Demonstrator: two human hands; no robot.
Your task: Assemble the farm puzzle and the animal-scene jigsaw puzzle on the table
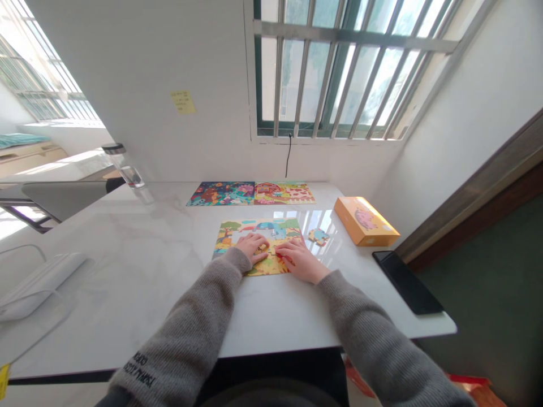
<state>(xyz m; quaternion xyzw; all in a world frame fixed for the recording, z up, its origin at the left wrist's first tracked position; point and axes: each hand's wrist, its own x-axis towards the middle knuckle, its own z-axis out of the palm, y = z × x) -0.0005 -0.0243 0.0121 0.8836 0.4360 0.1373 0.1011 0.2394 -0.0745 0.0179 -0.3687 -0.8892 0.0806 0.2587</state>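
Observation:
A colourful jigsaw puzzle (229,227) lies flat on the white table in front of me, showing trees, a blue shape and yellow ground. A pale gap shows in its upper middle. My left hand (251,247) rests on the puzzle's middle, fingers spread and slightly bent over the pieces. On the right half, my right hand (299,260) has its fingers drawn together, with the fingertips down on a puzzle piece in the yellow part. Its outline is mostly hidden by the fingers. Just right of the puzzle lie a few loose pieces (319,237) close together.
Two picture puzzles, one dark (223,193) and one with a red barn (284,193), lie along the wall. An orange box (367,220) and a black phone (408,282) are at the right. A clear bottle (125,167) and a white device with a cable (42,285) stand left.

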